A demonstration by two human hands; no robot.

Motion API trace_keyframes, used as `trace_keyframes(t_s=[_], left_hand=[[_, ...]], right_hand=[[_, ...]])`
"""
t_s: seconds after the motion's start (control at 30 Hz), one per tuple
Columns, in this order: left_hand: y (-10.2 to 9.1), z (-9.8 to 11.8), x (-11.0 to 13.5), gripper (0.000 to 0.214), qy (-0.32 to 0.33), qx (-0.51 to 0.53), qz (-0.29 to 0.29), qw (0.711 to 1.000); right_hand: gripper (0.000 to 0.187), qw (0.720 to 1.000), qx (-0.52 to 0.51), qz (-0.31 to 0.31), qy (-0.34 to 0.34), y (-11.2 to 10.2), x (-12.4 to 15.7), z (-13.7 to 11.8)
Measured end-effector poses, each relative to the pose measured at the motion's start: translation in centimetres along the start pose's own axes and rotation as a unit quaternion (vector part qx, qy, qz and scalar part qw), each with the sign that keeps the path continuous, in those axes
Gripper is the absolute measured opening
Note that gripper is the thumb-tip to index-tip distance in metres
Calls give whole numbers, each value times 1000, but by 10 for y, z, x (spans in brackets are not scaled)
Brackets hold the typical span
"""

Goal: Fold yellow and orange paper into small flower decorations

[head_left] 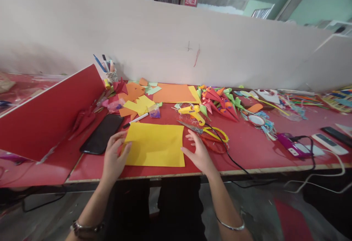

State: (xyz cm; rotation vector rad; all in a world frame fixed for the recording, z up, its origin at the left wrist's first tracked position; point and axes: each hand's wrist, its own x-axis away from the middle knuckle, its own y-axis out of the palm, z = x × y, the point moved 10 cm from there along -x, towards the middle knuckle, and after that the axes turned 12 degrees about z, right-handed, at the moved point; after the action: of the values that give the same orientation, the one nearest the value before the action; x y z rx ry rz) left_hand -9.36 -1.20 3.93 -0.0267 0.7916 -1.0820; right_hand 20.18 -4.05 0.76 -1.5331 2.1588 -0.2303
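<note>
The yellow sheet (155, 145) is on the red tabletop (255, 153), close to the front edge, between the left hand (114, 156) and the right hand (199, 153). It looks whole, with straight sides and no holes or pen lines that I can see, so work on it seems to be only at the start. The left thumb is spread away from the other fingers, with its tip at the sheet's left side. The right fingers are spread too, with the thumb at the other side; I can't tell if either hand presses down. The scissors (202, 130) and the glue gun (193, 113) lie near the right hand, not in use. Farther back, the yellow pieces (143, 104) look already cut, and a pile of pointy shapes (220, 99) looks mostly made. I can't tell how many are finished.
</note>
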Motion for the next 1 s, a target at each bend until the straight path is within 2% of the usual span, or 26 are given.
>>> trace_keyframes(t_s=[0.13,0.2,0.27,0.37,0.43,0.5,0.63,0.77,0.9,1.0], left_hand=[[-3,-4,4,23,-104,187,-7,977],[-7,4,6,19,-95,252,-25,963],[-8,22,10,15,-45,296,-86,950],[6,41,27,23,15,260,-246,934],[19,42,43,31,43,175,-343,922],[28,38,52,37,83,89,-390,913],[38,36,59,34,169,-3,-395,903],[35,37,62,34,199,-16,-392,898],[27,32,61,34,179,3,-383,906],[24,20,57,25,137,-18,-342,929]], right_hand=[[72,994,-109,-20,1,-1,4,-13],[70,992,-121,-17,-16,-9,5,-20],[49,993,-100,-35,-53,-14,7,-28],[18,989,-67,-109,-77,-11,15,-27],[14,987,-54,-141,-49,-9,19,-17],[12,987,-45,-154,-27,-9,21,-10],[26,981,-11,-189,-40,-4,23,-11],[26,966,19,-244,-83,2,23,-17],[27,961,1,-266,-80,4,19,-17],[28,979,14,-201,-29,1,10,-8]])
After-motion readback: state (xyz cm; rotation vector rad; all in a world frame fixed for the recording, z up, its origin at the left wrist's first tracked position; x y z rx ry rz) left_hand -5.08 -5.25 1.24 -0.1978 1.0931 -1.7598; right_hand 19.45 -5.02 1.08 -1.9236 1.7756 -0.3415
